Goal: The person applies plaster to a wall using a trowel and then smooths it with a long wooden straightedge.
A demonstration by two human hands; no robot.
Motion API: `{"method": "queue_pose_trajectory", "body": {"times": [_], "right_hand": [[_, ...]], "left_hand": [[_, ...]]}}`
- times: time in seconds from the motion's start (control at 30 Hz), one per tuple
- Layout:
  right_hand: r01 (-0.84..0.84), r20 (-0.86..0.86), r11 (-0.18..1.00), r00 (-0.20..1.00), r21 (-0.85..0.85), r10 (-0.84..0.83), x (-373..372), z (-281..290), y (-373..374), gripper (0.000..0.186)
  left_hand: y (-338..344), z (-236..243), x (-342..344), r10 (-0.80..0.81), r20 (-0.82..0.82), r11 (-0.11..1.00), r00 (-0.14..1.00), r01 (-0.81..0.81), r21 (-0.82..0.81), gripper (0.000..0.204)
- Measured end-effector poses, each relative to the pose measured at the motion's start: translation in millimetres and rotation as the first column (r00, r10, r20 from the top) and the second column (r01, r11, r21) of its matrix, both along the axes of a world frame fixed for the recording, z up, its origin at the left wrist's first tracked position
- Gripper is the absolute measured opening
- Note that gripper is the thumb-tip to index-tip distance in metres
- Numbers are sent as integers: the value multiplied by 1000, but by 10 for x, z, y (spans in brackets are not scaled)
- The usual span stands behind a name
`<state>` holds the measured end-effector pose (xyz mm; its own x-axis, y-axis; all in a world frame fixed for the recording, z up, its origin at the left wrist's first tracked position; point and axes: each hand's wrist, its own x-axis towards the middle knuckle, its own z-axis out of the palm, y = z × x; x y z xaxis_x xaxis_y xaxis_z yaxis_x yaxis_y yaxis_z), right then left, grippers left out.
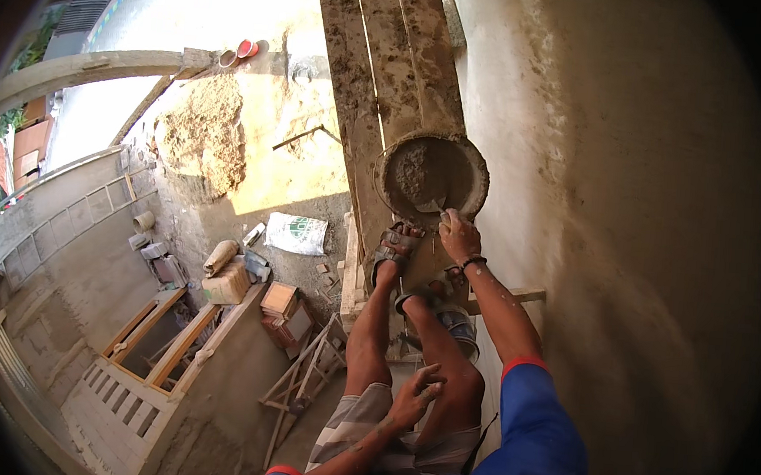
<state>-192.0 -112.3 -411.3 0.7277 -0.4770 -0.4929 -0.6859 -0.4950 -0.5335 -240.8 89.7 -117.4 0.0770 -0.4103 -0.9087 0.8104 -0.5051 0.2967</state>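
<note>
My right hand (460,237) is closed round the handle of a trowel (429,206) at the near edge of a round, mortar-crusted basin (479,200). The trowel's blade reaches inside, where wet grey mortar (412,171) is heaped toward the left. The handle itself is mostly hidden by my fingers. Beside my bent right knee, my left hand (416,400) hangs with its fingers loosely apart and nothing in it. Under the basin run mortar-stained planks (348,53), and my sandalled feet (395,245) rest just below its rim.
A plastered wall (643,210) rises close on the right. The planks stand high above a lower floor on the left, with a white sack (297,234), a sand pile (204,135), a wooden trestle (307,377) and stacked boxes (287,314). A bucket (459,328) sits by my right leg.
</note>
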Motion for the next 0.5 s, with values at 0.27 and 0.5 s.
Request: {"method": "queue_pose_trajectory", "body": {"times": [0.27, 0.5], "right_hand": [[-4, 65, 993, 998, -118, 12, -200, 80, -279, 31], [53, 249, 998, 967, -30, -44, -401, 1868, -701, 38]], "left_hand": [[75, -62, -7, -62, 15, 997, 998, 63, -48, 52], [5, -65, -16, -31, 139, 999, 990, 37, -36, 51]]}}
